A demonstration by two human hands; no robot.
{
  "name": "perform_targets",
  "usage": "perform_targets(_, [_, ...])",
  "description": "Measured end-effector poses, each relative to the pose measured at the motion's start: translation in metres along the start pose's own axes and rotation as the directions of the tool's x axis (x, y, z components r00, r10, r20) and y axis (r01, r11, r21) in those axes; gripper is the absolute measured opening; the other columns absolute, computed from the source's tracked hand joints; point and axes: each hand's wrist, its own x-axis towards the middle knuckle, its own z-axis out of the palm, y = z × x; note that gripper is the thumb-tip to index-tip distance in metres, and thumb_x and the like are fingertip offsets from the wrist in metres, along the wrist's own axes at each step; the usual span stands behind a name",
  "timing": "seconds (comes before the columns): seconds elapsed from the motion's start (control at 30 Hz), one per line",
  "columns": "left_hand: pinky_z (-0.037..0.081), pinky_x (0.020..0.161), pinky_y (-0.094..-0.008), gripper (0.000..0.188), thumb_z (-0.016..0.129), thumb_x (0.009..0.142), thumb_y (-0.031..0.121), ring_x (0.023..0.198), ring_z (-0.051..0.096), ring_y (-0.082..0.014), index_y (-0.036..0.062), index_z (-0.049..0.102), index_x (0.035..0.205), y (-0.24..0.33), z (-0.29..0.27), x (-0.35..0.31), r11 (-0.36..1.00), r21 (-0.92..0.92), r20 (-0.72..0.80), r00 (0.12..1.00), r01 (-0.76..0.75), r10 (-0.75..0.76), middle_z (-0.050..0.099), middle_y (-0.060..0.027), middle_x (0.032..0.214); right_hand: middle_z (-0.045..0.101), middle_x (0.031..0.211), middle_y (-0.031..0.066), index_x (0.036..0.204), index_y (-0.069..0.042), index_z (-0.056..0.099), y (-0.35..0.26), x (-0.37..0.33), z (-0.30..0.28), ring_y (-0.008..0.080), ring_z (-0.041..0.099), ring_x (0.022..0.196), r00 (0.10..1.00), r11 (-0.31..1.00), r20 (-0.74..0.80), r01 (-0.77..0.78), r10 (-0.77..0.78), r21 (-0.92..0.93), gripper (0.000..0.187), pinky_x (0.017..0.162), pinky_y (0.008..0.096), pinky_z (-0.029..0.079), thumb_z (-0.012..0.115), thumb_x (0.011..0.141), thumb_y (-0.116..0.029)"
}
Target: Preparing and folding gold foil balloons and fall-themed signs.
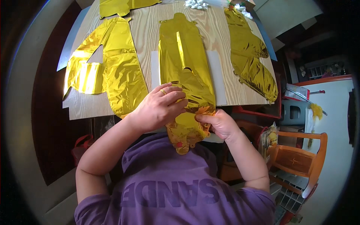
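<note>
A flat, uninflated gold foil balloon (178, 48) lies lengthwise in the middle of the table, with a narrow slot in its centre. Its near end hangs over the table's front edge, crumpled, in front of my purple shirt. My left hand (157, 107), with a ring on one finger, rests on the balloon from the left, its fingers curled together on the foil. At the balloon's right edge my right hand (222, 124) grips the foil, thumb on top and fingers mostly hidden beneath.
More flat gold balloons lie around: one with a triangular hole (123, 71) at left, a curved one (247, 52) at right, and a partial one (129, 5) far left. Small white pieces (197, 4) sit at the table's far edge. A wooden chair (294, 161) stands at right.
</note>
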Motion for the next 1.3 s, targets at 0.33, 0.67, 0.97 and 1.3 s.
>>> perform_targets(0.33, [0.052, 0.099, -0.0461, 0.034, 0.079, 0.078, 0.012, 0.109, 0.063, -0.0319, 0.0012, 0.068, 0.109, 0.000, 0.004, 0.003, 0.999, -0.034, -0.015, 1.000, 0.017, -0.018, 0.062, -0.0131, 0.114, 0.073, 0.105, 0.0059, 0.115, 0.000, 0.070, 0.006, -0.001, -0.003, 0.0102, 0.064, 0.089, 0.990, 0.979, -0.074, 0.102, -0.117, -0.178, 0.030, 0.081, 0.0272, 0.049, 0.076, 0.088, -0.014])
perform_targets(0.67, [0.051, 0.101, -0.0469, 0.035, 0.078, 0.079, 0.014, 0.110, 0.064, -0.0312, 0.0007, 0.068, 0.111, 0.003, 0.002, -0.002, 1.000, 0.011, -0.033, 0.999, 0.018, -0.018, 0.064, -0.0132, 0.115, 0.067, 0.107, 0.0128, 0.100, -0.005, 0.067, -0.049, -0.054, 0.025, 0.0296, 0.066, 0.096, 0.558, -0.292, 0.418, 0.303, -0.717, -0.907, 0.032, 0.087, 0.0407, 0.051, 0.082, 0.075, -0.018])
perform_targets(0.97, [0.051, 0.100, -0.0474, 0.036, 0.080, 0.078, 0.014, 0.111, 0.065, -0.0307, 0.0011, 0.069, 0.110, 0.002, 0.005, -0.003, 0.999, 0.050, -0.027, 1.000, 0.002, -0.001, 0.064, -0.0132, 0.115, 0.052, 0.141, 0.0218, 0.141, -0.004, 0.050, -0.027, -0.004, -0.002, 0.0393, 0.048, 0.132, 0.576, -0.373, 0.425, 0.213, -0.699, -0.903, 0.074, 0.113, 0.0505, 0.036, 0.082, 0.075, -0.018])
perform_targets(1.3, [0.050, 0.102, -0.0476, 0.033, 0.079, 0.078, 0.013, 0.113, 0.065, -0.0310, 0.0013, 0.070, 0.107, 0.003, 0.005, -0.008, 0.997, 0.081, -0.016, 1.000, -0.012, 0.014, 0.064, -0.0139, 0.116, 0.059, 0.135, 0.0218, 0.140, 0.000, 0.051, -0.036, -0.016, 0.000, 0.0385, 0.053, 0.129, 0.607, -0.317, 0.432, 0.294, -0.667, -0.902, 0.070, 0.112, 0.0465, 0.040, 0.077, 0.077, -0.014])
